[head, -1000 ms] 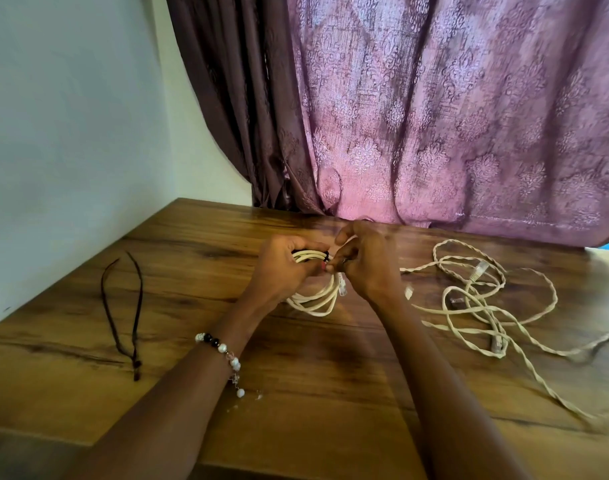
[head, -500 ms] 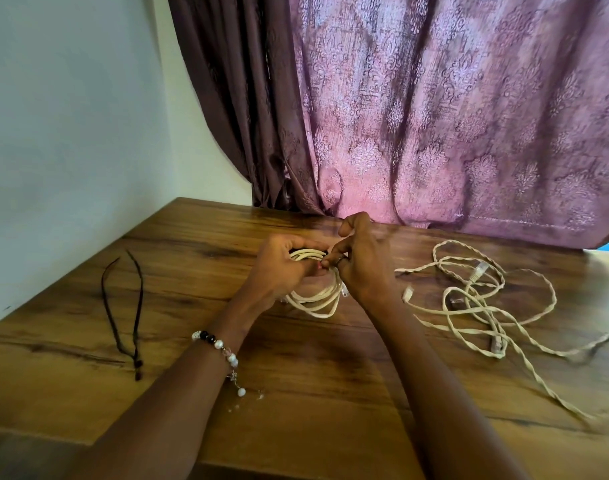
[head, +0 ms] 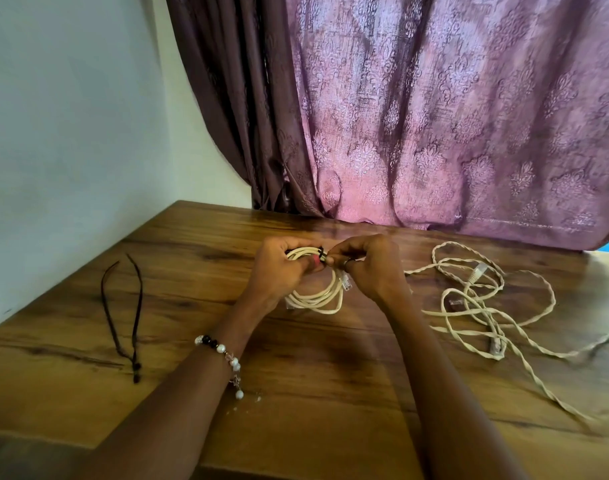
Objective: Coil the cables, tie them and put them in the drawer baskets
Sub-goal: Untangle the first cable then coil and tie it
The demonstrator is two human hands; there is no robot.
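A coiled cream cable [head: 318,295] sits at the middle of the wooden table [head: 330,393], its lower loops resting on the wood and its upper part lifted between both hands. A thin black tie [head: 321,252] wraps across the top of the coil, right where the two hands meet. The left hand [head: 278,268] curls round the left side of the coil, thumb pressed on the strands just beside the tie. The right hand [head: 368,265] has its fingertips pinched on the tie (how much of the tie it has hold of is hidden by the fingers), and there is a dark ring on one finger. A clear plug [head: 346,281] of the coiled cable hangs just under the right hand's fingers.

To the right, near the right forearm, a loose cream cable [head: 476,306] lies tangled on the table, part of it twisted like rope, with a tail running off toward the right edge; its plugs show among the loops. Well apart on the left lie two spare black ties [head: 123,317], joined at their near ends and spread at the far ones. A beaded bracelet [head: 223,355] circles the left wrist. Behind the table hangs a patterned purple curtain [head: 434,116], with a pale wall [head: 71,116] on the left.
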